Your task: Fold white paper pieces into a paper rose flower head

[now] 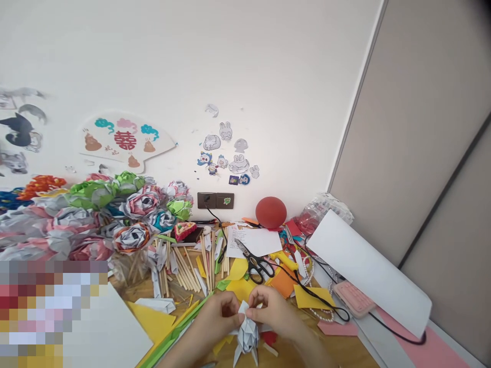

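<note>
- Both our hands are at work low in the view: left hand (222, 311) and right hand (270, 309) each pinch the upper end of the folded paper piece (248, 338), thumbs nearly meeting.
- Piece location: between our hands, just above the wooden table (347, 352), pointed ends downward.
- Our read: shaping a fold. Best done with light, even thumb pressure; tugging outward could tear the paper or spring the lower folds.
- We'd support the body of the piece, then crease the top flap (243, 307) last, tip centred.
- Containers, larger first: crumpled clear bag (333, 206) against the wall, something red inside; we can't tell what.
- Next, clear plastic wrap (126, 272) under the paper flowers (86, 199), with sticks in or behind it; we can't tell which.
</note>
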A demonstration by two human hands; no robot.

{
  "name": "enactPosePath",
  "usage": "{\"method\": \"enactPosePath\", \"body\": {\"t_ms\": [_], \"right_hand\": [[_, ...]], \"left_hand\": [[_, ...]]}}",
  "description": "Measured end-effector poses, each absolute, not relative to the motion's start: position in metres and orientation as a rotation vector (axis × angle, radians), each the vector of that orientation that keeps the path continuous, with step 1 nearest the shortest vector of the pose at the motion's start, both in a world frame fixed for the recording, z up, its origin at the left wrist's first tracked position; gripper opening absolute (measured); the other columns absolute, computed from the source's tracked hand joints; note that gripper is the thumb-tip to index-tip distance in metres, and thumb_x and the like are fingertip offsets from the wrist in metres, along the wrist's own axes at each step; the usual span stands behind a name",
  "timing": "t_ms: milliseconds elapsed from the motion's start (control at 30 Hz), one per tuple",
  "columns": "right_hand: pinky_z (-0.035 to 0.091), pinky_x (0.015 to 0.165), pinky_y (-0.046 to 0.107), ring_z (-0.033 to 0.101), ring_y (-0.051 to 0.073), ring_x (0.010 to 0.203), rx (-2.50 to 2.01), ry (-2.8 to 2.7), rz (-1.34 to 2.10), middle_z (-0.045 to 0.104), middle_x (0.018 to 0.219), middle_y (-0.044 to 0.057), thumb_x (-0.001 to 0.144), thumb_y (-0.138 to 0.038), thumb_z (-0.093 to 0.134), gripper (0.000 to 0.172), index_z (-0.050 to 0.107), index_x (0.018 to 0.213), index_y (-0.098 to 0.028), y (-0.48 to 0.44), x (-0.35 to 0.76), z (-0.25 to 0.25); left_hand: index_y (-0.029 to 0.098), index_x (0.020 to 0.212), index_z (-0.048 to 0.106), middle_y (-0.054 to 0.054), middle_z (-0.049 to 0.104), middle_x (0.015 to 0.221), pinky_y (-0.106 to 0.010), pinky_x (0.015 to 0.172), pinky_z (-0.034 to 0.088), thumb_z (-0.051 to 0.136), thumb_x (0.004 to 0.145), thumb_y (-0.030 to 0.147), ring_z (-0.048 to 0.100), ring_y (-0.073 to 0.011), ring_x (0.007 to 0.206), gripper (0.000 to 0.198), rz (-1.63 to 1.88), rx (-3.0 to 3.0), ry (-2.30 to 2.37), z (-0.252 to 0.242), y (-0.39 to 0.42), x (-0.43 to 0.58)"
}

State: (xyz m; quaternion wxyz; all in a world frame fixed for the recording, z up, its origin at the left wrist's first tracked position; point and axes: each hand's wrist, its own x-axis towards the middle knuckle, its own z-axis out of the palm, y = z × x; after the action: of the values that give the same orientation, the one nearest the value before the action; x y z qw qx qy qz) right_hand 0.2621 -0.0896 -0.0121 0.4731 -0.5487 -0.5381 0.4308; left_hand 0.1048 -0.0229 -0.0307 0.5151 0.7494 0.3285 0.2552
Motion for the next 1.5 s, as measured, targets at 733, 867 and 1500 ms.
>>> {"method": "enactPosePath", "body": {"t_ms": [733, 867, 1500], "right_hand": [[0.04, 0.068, 0.025, 0.057, 0.017, 0.075, -1.547, -1.655, 0.602, 0.061, 0.075, 0.0, 0.066, -0.004, 0.061, 0.016, 0.065, 0.072, -0.017, -0.091, 0.261, -0.015], [0.039, 0.068, 0.024, 0.057, 0.016, 0.075, -1.49, -1.676, 0.531, 0.061, 0.072, 0.0, 0.068, -0.002, 0.059, 0.016, 0.065, 0.067, -0.017, -0.092, 0.261, -0.012], [0.045, 0.072, 0.03, 0.055, 0.018, 0.08, -1.164, -1.917, 0.318, 0.066, 0.079, 0.003, 0.072, -0.002, 0.052, 0.028, 0.067, 0.086, -0.022, -0.101, 0.259, -0.001]], "left_hand": [[0.017, 0.054, 0.053, 0.0, 0.055, 0.06, -0.025, 0.06, 0.036, 0.051, 0.066, 0.014, 0.051, -0.0151, 0.062, 0.013, 0.64, 2.163, 0.964, -0.008, -0.041, 0.108], [0.016, 0.068, 0.058, 0.001, 0.056, 0.064, -0.025, 0.062, 0.041, 0.056, 0.072, 0.026, 0.054, -0.0146, 0.065, 0.011, 0.648, 1.908, 0.759, -0.012, -0.033, 0.104], [0.016, 0.06, 0.05, 0.006, 0.047, 0.048, -0.023, 0.041, 0.041, 0.06, 0.054, 0.07, 0.046, -0.0092, 0.042, 0.056, 0.662, 1.589, 0.773, -0.019, -0.021, 0.105]]}}
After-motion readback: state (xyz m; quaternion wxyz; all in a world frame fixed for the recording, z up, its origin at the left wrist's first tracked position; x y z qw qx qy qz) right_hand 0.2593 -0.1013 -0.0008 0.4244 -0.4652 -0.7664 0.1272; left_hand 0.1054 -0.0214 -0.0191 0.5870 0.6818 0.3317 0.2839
